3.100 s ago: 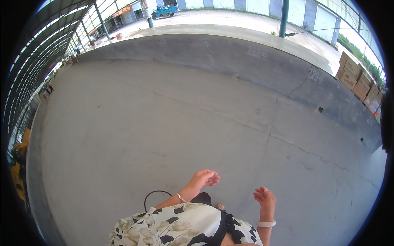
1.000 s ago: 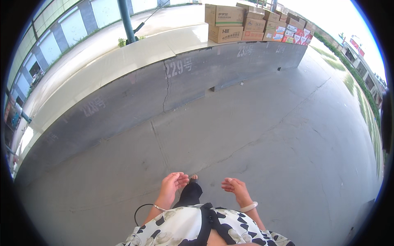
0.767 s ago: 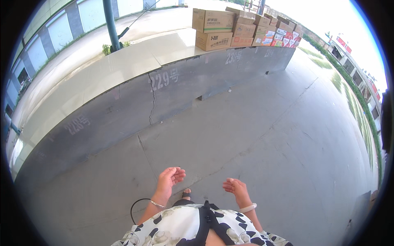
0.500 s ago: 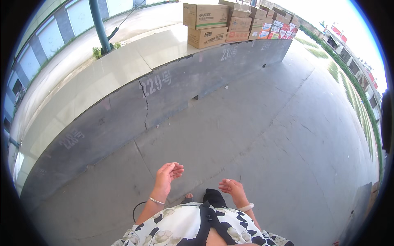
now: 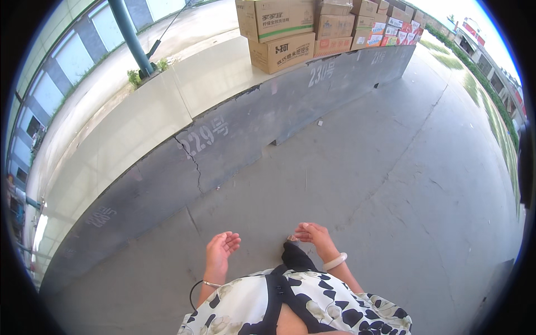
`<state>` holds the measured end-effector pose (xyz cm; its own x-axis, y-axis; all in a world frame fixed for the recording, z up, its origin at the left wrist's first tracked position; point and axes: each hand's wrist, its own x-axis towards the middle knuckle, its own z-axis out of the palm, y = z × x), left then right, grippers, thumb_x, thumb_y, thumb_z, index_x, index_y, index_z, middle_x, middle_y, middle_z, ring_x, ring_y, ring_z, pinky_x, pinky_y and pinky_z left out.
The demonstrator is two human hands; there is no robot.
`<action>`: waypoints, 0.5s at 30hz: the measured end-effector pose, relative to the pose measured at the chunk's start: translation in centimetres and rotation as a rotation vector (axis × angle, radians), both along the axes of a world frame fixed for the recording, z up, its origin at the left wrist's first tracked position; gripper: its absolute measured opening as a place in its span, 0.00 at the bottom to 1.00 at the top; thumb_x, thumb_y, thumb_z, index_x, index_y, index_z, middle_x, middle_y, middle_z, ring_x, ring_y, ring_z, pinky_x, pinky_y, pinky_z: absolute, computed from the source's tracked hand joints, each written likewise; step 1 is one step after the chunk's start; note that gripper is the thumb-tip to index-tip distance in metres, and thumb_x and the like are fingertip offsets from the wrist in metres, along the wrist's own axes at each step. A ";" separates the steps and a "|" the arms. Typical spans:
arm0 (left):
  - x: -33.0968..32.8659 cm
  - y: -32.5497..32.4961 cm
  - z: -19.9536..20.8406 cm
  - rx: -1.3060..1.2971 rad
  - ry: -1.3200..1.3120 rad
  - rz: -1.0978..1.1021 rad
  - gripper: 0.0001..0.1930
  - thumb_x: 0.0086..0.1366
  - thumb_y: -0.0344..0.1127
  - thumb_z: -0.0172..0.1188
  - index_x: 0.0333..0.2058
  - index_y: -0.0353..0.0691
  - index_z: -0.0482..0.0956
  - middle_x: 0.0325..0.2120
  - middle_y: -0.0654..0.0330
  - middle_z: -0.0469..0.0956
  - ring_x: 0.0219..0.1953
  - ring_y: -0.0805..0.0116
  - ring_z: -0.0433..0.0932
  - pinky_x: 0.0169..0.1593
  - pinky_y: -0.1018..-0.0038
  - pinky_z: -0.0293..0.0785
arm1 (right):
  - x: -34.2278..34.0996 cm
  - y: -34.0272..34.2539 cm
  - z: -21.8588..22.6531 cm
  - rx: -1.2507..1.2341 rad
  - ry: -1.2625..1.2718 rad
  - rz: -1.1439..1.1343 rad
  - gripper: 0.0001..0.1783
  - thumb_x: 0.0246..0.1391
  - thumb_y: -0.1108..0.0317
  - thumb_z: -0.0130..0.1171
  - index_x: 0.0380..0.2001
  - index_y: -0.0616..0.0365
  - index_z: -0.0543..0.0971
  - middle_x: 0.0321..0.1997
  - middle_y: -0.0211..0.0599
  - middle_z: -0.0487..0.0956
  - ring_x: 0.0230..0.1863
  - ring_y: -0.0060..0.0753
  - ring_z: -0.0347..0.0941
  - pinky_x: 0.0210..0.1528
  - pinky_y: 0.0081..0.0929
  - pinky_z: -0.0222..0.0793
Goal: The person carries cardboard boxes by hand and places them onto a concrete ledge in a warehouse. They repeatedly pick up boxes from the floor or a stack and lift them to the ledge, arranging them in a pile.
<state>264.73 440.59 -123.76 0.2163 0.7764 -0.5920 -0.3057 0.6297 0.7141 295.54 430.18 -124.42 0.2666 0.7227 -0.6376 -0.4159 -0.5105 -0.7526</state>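
Observation:
Both of my hands hang in the air in front of my body, apart from each other, with nothing in them. My left hand (image 5: pixel 219 254) has its fingers stretched out, and a thin bangle is at that wrist. My right hand (image 5: pixel 314 234) also has straight fingers turned inward; a white bangle (image 5: pixel 335 262) sits on the wrist. Several stacked cardboard boxes (image 5: pixel 286 51) stand on the tiled ledge ahead, well beyond the reach of either hand. One foot shows partly below my right hand.
A low grey wall (image 5: pixel 245 120) with a crack runs from the lower left to the far right, topped by a pale tiled ledge (image 5: pixel 151 124). A green post (image 5: pixel 129 36) rises behind it. Grey concrete floor (image 5: pixel 363 184) stretches ahead and right.
The boxes and ledge appear nearer and larger as I move forward. My right hand is higher in view, my left slightly lower, and a different foot is forward.

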 end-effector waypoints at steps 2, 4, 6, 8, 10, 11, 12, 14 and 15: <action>11.1 9.5 2.1 -0.021 -0.002 0.012 0.13 0.73 0.36 0.51 0.46 0.32 0.76 0.43 0.48 0.82 0.45 0.60 0.83 0.49 0.65 0.79 | 11.6 10.1 2.0 0.001 -0.004 0.002 0.22 0.67 0.57 0.54 0.52 0.66 0.77 0.48 0.45 0.83 0.47 0.36 0.81 0.52 0.31 0.75; 20.7 18.6 3.8 0.039 -0.011 0.016 0.13 0.73 0.36 0.50 0.46 0.32 0.76 0.43 0.48 0.82 0.45 0.59 0.83 0.49 0.65 0.79 | 21.7 19.1 2.6 0.020 -0.044 0.009 0.22 0.66 0.57 0.54 0.52 0.66 0.77 0.48 0.44 0.83 0.47 0.36 0.81 0.52 0.30 0.75; 28.6 27.9 4.0 0.058 0.021 0.007 0.13 0.74 0.36 0.50 0.46 0.32 0.76 0.43 0.48 0.82 0.45 0.59 0.83 0.49 0.65 0.79 | 30.6 28.6 2.4 0.001 -0.074 0.005 0.22 0.67 0.57 0.54 0.52 0.66 0.77 0.48 0.44 0.83 0.47 0.36 0.81 0.52 0.30 0.75; 34.5 36.9 2.5 0.076 0.052 -0.006 0.13 0.74 0.36 0.50 0.46 0.33 0.76 0.43 0.48 0.82 0.45 0.59 0.83 0.49 0.64 0.79 | 37.5 37.7 0.9 -0.017 -0.102 -0.002 0.22 0.67 0.56 0.54 0.52 0.66 0.77 0.47 0.44 0.83 0.47 0.35 0.81 0.52 0.29 0.75; 39.7 46.1 -1.1 0.022 0.103 -0.009 0.13 0.74 0.37 0.50 0.47 0.34 0.76 0.44 0.48 0.82 0.46 0.59 0.83 0.49 0.65 0.79 | 44.1 47.7 -1.4 -0.003 -0.099 -0.025 0.23 0.67 0.56 0.54 0.52 0.66 0.77 0.47 0.45 0.83 0.46 0.35 0.81 0.52 0.29 0.75; 42.2 51.2 -2.7 0.018 0.104 -0.008 0.13 0.74 0.37 0.50 0.47 0.34 0.76 0.44 0.48 0.82 0.46 0.59 0.83 0.49 0.65 0.79 | 47.0 53.2 -2.7 -0.007 -0.098 -0.024 0.23 0.67 0.56 0.54 0.52 0.66 0.77 0.47 0.45 0.83 0.46 0.35 0.81 0.52 0.29 0.75; 45.0 56.6 -4.2 -0.011 0.106 0.012 0.13 0.74 0.37 0.50 0.47 0.34 0.76 0.44 0.48 0.82 0.46 0.59 0.83 0.49 0.65 0.79 | 49.7 58.8 -3.8 -0.012 -0.099 -0.030 0.23 0.67 0.56 0.55 0.52 0.66 0.77 0.47 0.44 0.83 0.46 0.34 0.81 0.52 0.29 0.75; 50.6 67.8 -7.2 -0.042 0.104 0.027 0.13 0.74 0.38 0.50 0.47 0.34 0.76 0.44 0.48 0.82 0.46 0.59 0.83 0.49 0.65 0.79 | 54.9 70.3 -6.0 -0.019 -0.105 -0.040 0.23 0.67 0.56 0.55 0.52 0.66 0.77 0.47 0.44 0.83 0.47 0.34 0.81 0.52 0.29 0.75; 52.9 73.6 -8.1 -0.045 0.092 0.031 0.13 0.74 0.38 0.50 0.47 0.34 0.76 0.44 0.48 0.82 0.45 0.59 0.83 0.49 0.65 0.79 | 56.8 76.0 -6.9 -0.013 -0.097 -0.023 0.23 0.66 0.56 0.55 0.52 0.66 0.77 0.47 0.44 0.83 0.47 0.34 0.81 0.52 0.29 0.75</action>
<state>317.61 514.16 -131.81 0.1357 0.7542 -0.6425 -0.2594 0.6529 0.7117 352.38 506.18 -131.36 0.3439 0.7078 -0.6171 -0.3528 -0.5116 -0.7834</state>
